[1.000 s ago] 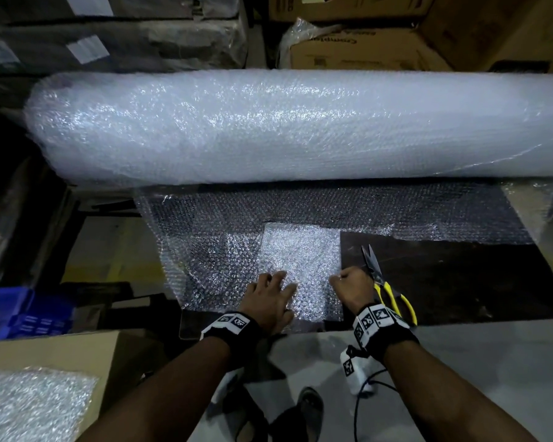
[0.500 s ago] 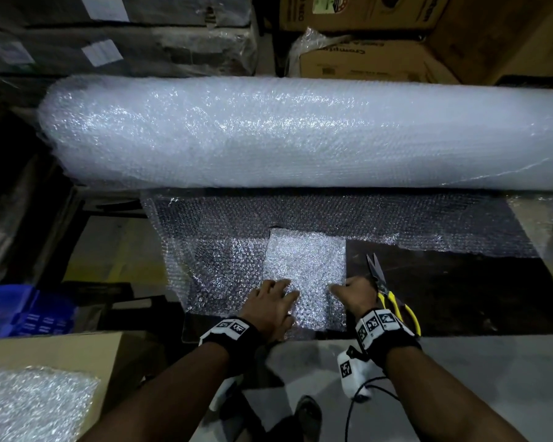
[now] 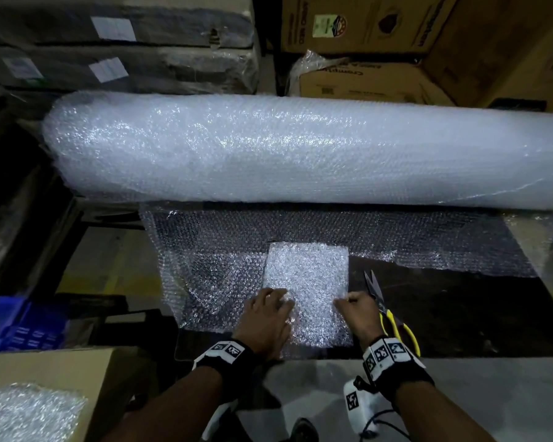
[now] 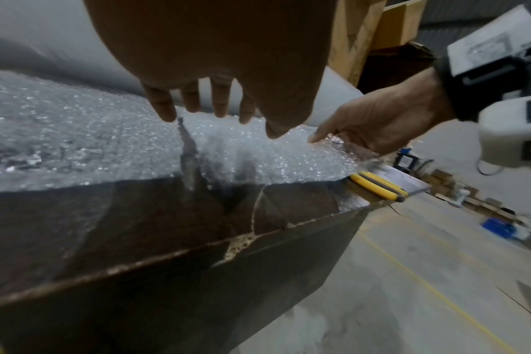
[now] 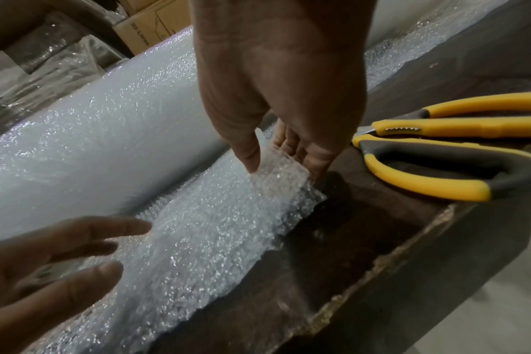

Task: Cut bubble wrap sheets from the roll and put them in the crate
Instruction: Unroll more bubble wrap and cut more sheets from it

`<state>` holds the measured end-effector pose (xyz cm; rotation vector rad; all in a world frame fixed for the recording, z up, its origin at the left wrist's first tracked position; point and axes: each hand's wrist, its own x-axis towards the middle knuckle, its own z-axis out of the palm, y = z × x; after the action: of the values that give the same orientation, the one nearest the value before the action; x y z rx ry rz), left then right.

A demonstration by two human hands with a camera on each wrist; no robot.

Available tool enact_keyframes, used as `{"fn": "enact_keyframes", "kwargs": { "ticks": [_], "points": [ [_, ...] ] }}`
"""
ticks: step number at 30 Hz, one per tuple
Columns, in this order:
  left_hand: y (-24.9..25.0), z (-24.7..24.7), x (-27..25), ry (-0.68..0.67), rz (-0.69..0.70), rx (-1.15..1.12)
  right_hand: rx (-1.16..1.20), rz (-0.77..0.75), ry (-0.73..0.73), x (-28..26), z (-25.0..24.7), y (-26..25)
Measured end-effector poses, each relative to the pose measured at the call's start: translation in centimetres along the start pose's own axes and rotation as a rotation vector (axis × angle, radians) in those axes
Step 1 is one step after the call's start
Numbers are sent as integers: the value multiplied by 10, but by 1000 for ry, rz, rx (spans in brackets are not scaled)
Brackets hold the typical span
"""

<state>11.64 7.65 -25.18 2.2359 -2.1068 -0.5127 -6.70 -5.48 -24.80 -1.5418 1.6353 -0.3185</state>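
- The cut sheet (image 3: 307,288) lies folded on the dark table (image 3: 444,314), partly over the loose wrap (image 3: 211,250) trailing from the roll (image 3: 300,148).
- It looks feather-light, limp and a little slick; I judge it would sag and unfold if lifted by one corner, so take it at both near corners or along the folded edge, with a gentle pinch so the bubbles do not pop.
- The right hand (image 3: 356,309) already pinches the near right corner between thumb and fingers.
- The left hand (image 3: 267,317) lies flat with fingers spread, pressing the sheet's left side and holding nothing.
- The scissors (image 3: 387,311) rest on the table just right of the right hand, untouched.
- A blue crate (image 3: 10,323) sits low at the left, well apart from the sheet.
- A box (image 3: 45,368) with wrap in it stands near left.
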Motion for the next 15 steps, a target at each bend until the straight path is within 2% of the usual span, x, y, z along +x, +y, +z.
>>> {"fn": "enact_keyframes", "kwargs": {
  "ticks": [2,5,12,15],
  "points": [
    [-2,-2,0,26,-140,-20,52,-10,10,-5,-7,-3],
    [-13,-3,3,-14,-300,-72,71,-8,8,-7,-13,-5],
    [-51,-21,41,-7,-252,30,-20,-53,-29,0,-10,1],
    [-72,-28,72,-67,-223,115,-94,-66,-42,1,-9,3]
  ]
}}
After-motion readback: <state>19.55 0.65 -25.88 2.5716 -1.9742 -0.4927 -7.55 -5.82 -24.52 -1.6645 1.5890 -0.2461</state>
